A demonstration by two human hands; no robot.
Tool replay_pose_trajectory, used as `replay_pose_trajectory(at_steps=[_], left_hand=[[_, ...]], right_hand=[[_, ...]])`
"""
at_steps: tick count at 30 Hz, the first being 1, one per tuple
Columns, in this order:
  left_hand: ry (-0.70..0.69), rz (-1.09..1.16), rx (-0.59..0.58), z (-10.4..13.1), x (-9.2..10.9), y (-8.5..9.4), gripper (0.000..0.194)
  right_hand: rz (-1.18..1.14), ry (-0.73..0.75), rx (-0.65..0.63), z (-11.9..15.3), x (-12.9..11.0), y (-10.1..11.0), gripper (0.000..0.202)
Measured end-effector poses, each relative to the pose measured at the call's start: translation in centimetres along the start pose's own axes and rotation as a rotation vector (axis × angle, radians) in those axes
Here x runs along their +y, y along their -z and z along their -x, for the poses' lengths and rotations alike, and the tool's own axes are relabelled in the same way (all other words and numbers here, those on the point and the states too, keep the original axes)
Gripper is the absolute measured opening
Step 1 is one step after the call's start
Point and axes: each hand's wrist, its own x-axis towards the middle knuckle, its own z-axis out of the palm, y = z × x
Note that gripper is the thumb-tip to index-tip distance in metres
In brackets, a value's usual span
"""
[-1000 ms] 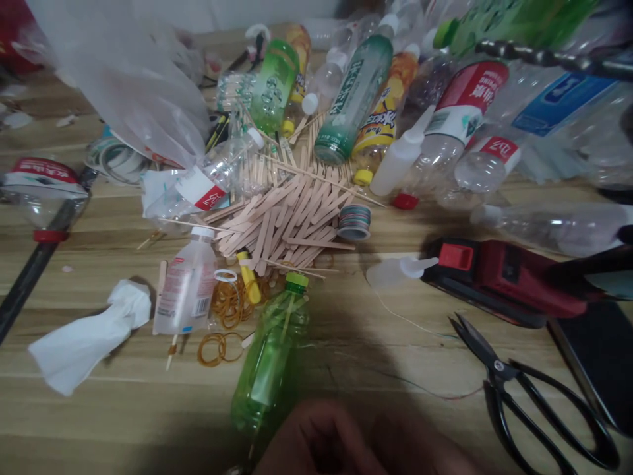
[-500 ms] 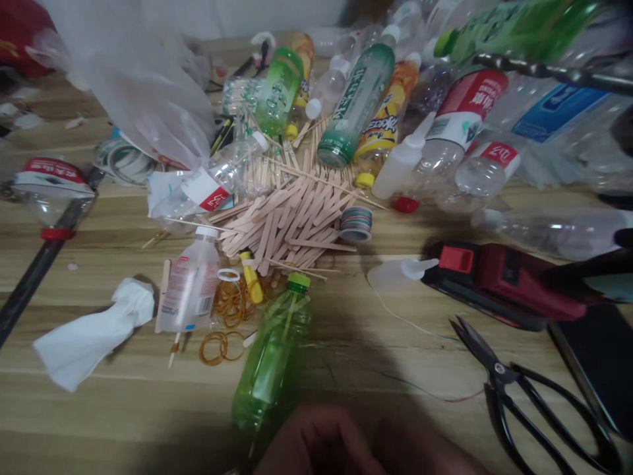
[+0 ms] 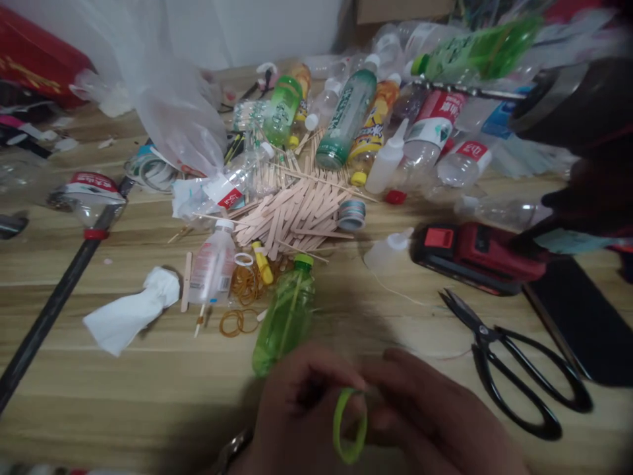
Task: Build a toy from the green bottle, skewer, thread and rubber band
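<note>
My L hand (image 3: 305,410) looks pinched nearly closed on the ring (image 3: 337,427), btm ctr of frame; R hand (image 3: 431,410) curls close by, can't tell if gripping. Ring could drop if I slacken; fwd push could knock the green btl (image 3: 287,310) at ctr.

Looks dim and greyish; casts soft shadow on the wooden tabletop (image 3: 148,389) beside the left hand (image 3: 301,409); blurs slightly, stretching toward the edges.

Left hand (image 3: 304,412), right hand (image 3: 438,419), left of scissors (image 3: 487,335): blurred, cut off below. Which grips ring (image 3: 337,422), unclear. Drill (image 3: 573,119), beyond scissors: right side cut off.
</note>
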Motion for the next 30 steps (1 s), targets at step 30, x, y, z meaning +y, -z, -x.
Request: replay_pose_trajectory(at_steps=[30], left_hand=[[-0.642, -0.975, -0.101, 0.1, 1.8, 0.1, 0.016]], right_hand=[[-0.515, -0.209, 0.227, 0.2, -1.5, -0.8, 0.016]])
